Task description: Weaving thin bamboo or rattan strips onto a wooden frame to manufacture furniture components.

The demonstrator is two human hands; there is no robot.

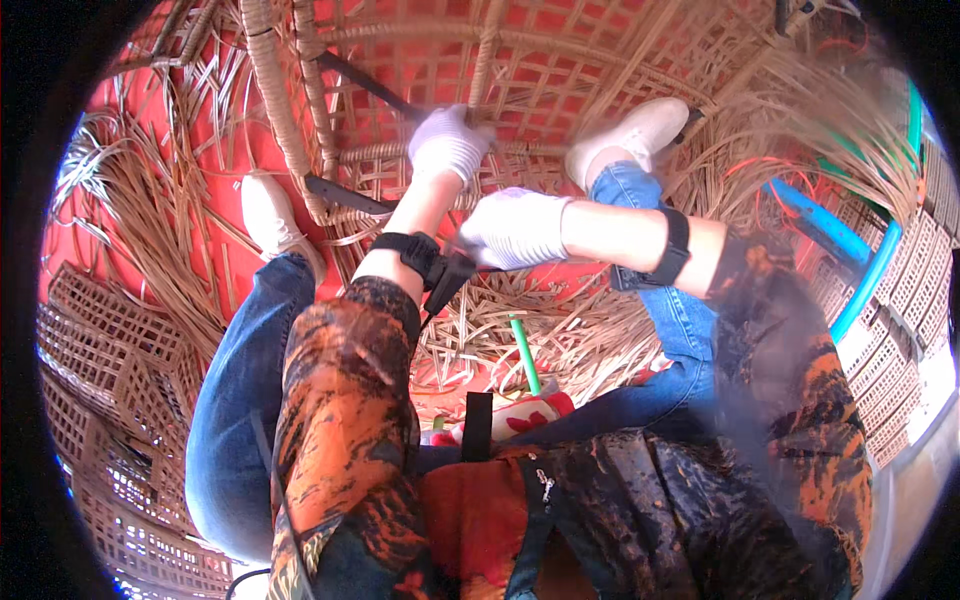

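A large woven wicker piece point(530, 85), with cord-wrapped bars and an open lattice, stands in front of me. My left hand point(450, 148), in a striped white glove, is closed at its lower bar, slightly blurred. A dark bar point(365, 80) runs from the upper left to this hand; what its fingers hold is hidden. My right hand point(515, 228), gloved alike, is closed lower down, just above the left wrist strap point(408, 246). Its fingertips are smeared, and I cannot make out what they grip. Another dark flat bar point(348, 195) sticks out at the piece's lower left corner.
Bundles of cane strips point(150, 210) lie on the red floor point(365, 255) at left; more loose strips point(590, 325) lie between my legs. Woven panels point(110, 350) are at lower left. Blue tubes point(865, 280) and a strip bundle point(810, 125) are at right. A green stick point(525, 357) rises near my lap.
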